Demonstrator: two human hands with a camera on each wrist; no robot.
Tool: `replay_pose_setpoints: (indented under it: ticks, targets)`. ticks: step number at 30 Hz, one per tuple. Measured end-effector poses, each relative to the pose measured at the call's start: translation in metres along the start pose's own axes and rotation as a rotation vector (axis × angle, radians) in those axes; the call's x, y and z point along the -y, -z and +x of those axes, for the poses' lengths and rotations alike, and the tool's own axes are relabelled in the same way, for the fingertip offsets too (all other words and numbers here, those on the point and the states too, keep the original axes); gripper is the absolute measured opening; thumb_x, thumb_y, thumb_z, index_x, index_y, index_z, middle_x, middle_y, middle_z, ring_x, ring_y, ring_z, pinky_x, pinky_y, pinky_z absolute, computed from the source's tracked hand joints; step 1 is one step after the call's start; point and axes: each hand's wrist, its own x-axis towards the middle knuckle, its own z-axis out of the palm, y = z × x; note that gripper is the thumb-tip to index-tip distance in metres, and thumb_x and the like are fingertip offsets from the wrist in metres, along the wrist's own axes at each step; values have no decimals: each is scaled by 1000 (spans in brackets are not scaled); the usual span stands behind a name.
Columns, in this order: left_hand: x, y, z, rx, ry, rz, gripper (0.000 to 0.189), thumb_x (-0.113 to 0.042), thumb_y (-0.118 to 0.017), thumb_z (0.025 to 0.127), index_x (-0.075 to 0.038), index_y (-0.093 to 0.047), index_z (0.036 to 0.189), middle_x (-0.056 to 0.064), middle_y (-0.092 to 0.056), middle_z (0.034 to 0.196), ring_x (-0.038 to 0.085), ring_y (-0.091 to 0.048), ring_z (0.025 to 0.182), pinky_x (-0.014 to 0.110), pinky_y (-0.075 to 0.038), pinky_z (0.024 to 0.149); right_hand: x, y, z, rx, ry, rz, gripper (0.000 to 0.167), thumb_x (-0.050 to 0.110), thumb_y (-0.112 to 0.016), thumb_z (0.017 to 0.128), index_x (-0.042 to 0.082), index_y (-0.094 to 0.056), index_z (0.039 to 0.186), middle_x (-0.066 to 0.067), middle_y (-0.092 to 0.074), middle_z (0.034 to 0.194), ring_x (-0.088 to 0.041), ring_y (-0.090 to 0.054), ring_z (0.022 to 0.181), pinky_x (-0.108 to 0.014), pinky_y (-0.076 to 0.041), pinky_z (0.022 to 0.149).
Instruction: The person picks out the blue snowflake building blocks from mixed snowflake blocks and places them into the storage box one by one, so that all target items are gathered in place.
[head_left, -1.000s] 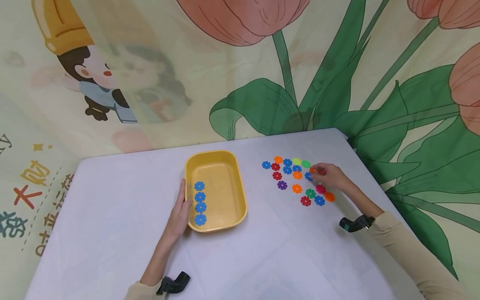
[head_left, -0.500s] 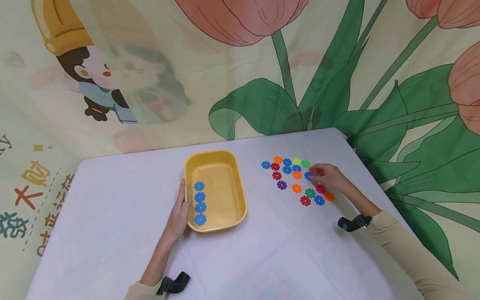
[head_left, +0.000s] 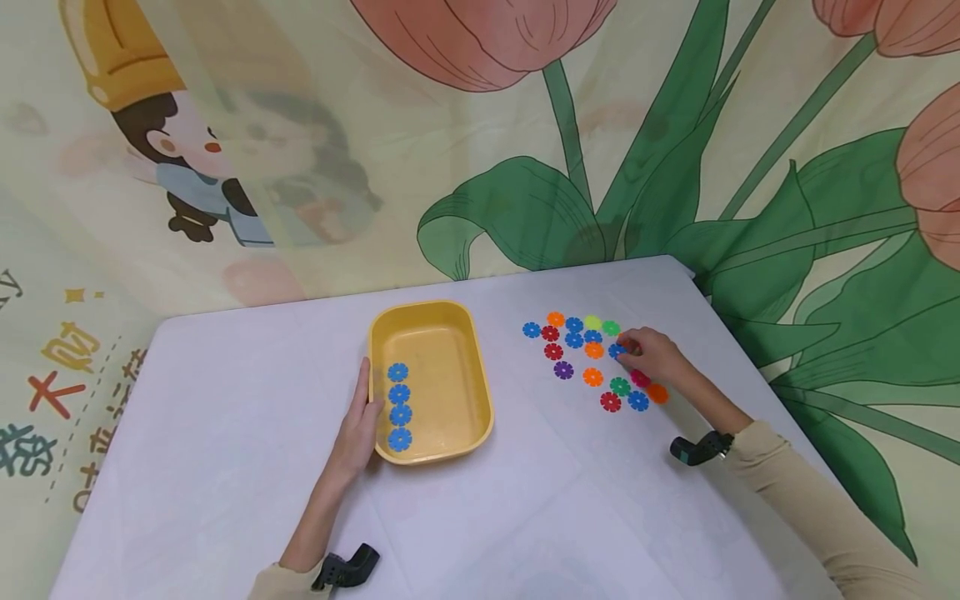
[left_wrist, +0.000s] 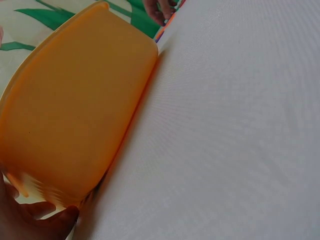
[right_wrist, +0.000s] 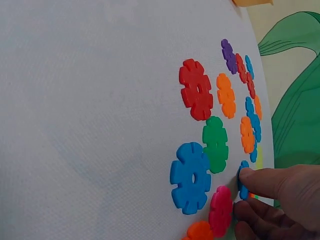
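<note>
My left hand [head_left: 358, 433] holds the yellow plastic tray [head_left: 486, 375] by its left side, thumb at the rim and fingers along the outer wall. In the left wrist view, fingertips [left_wrist: 65, 220] touch the tray's lower corner. Inside the tray, several blue snowflake discs [head_left: 400, 393] lie in a column along the left side. My right hand [head_left: 656, 354] is at the right edge of a group of loose discs. In the right wrist view, its thumb [right_wrist: 260, 181] presses on a blue snowflake disc [right_wrist: 243, 191], with the other fingers curled close behind it.
Loose snowflake discs lie scattered right of the tray, among them a purple one [head_left: 563, 370], a green one [head_left: 620, 387], a red one [head_left: 611, 402] and a blue one [head_left: 638, 401]. A white cloth [head_left: 510, 517] covers the table. Behind stands a printed backdrop [head_left: 487, 208].
My right hand has shifted slightly left, its fingertips coming onto the blue disc. It now hides the red disc that showed between its fingers. The left hand and tray stay put.
</note>
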Motion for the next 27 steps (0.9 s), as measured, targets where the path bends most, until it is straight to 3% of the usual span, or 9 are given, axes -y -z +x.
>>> replay_pose_setpoints:
  ticks: [17,19,24,27]
  targets:
    - [-1,0,0,-6,-13,8,64,-19,-29,102,-24,3,157,-8,4,165,18,4,153,50,-4,124,-2,-2,2,5,12,-13,40,15,-66,91,-2,-56,126,-23,-58,111,-34,-57,101,-41,-59,82]
    - [-5,1,-2,1,-4,1,64,-17,-29,102,-22,3,157,-6,4,165,19,4,153,49,-3,124,-2,-2,1,4,11,-12,40,15,-65,91,-2,-56,126,-23,-58,112,-34,-56,102,-41,-59,83]
    - [-34,3,-13,13,11,-14,64,-11,-28,101,-10,1,157,4,3,166,23,4,153,50,-3,124,-1,-1,0,-1,0,-2,41,15,-65,91,-1,-55,127,-23,-57,113,-35,-56,104,-41,-59,82]
    - [-29,3,-12,12,4,-12,63,-13,-28,101,-12,2,157,2,3,166,22,4,153,49,-3,124,-3,-2,-1,-24,7,7,40,15,-66,90,-1,-54,126,-23,-58,112,-34,-57,102,-41,-59,81]
